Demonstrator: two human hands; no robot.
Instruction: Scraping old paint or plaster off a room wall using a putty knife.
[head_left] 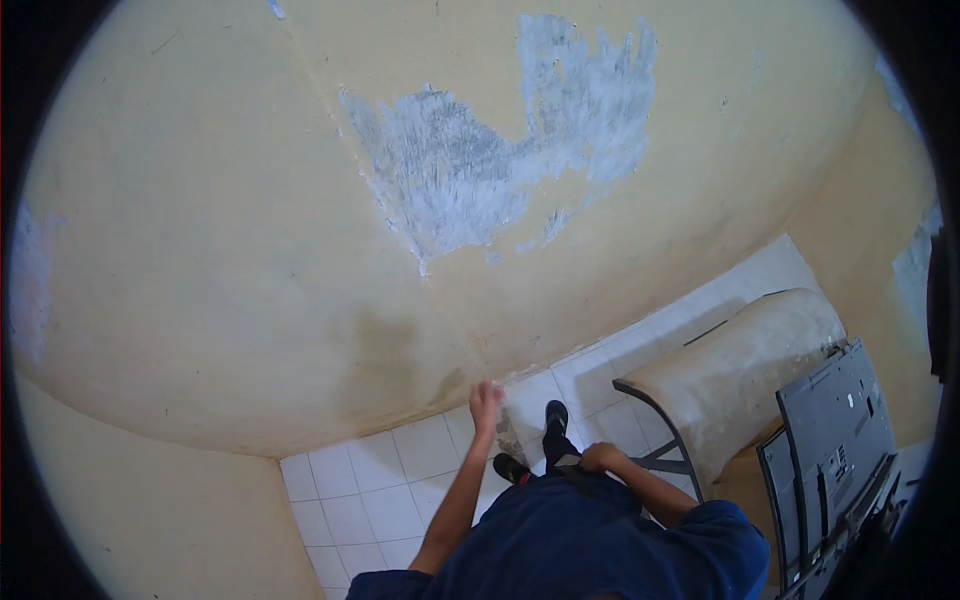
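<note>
My left hand (487,402) is held out in front of me, toward the foot of the yellow wall (230,250). Its fingertips are smeared, so I cannot make out how they are set or whether anything is in them. Close to my waist, my right hand (600,457) is curled closed beside the hem of my dark blue shirt (570,540). Whatever its fingers hold, if anything, is hidden. Large grey-white patches of peeled paint (450,170) show higher on the wall, and a darker stain (380,350) lies lower down.
White floor tiles (385,490) run along the wall, with my dark shoes (556,415) on them. To the right stands a worn, curved beige panel (740,350) on a dark metal frame. Nearer me on that side, dark grey flat panels (840,430) lean upright.
</note>
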